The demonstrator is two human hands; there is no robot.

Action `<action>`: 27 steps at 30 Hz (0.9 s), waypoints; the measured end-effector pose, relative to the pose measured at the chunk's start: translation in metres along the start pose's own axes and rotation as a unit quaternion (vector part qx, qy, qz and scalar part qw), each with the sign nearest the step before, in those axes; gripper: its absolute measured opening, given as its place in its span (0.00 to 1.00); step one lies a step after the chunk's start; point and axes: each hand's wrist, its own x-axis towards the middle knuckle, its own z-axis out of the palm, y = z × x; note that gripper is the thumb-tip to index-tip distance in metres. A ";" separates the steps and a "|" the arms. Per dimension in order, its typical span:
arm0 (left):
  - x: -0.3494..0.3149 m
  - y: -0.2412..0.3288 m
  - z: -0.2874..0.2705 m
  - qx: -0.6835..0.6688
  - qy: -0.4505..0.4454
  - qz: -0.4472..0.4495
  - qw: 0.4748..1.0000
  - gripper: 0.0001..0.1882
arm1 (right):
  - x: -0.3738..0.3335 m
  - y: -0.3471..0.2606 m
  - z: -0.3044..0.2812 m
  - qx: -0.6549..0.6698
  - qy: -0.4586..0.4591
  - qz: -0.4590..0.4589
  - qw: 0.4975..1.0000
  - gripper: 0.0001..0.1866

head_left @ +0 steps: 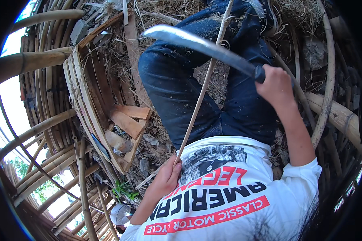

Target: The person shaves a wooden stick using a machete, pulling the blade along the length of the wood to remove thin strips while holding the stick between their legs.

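Lowest in the frame, just left of centre, I see my left hand (167, 176) curled shut around the lower end of a thin bamboo strip (201, 90), pressed against the white printed shirt (229, 201). From there the strip runs up and slightly right across my blue jeans (177, 88) to the top edge. At centre right my right hand (274, 85) is clenched around the dark handle of a long curved machete (201, 44), its blade reaching up-left over the strip; I cannot tell whether they touch. Left of my legs lies a woven bamboo panel (84, 100) with wood blocks (126, 122), and bamboo poles (32, 62) fill the upper left.
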 end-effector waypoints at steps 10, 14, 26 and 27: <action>-0.003 -0.007 -0.001 0.072 0.033 0.045 0.996 0.08 | -0.004 0.002 -0.005 0.056 -0.010 -0.007 0.998 0.13; 0.005 0.021 0.002 0.100 0.041 -0.006 0.994 0.08 | -0.054 -0.034 0.005 0.160 -0.089 -0.118 0.976 0.16; 0.017 0.027 0.009 0.122 0.063 0.048 0.989 0.09 | -0.077 -0.057 0.004 0.168 -0.122 -0.198 0.958 0.14; 0.017 0.028 0.009 0.135 0.062 0.045 0.988 0.09 | -0.075 -0.055 0.005 0.168 -0.115 -0.203 0.958 0.14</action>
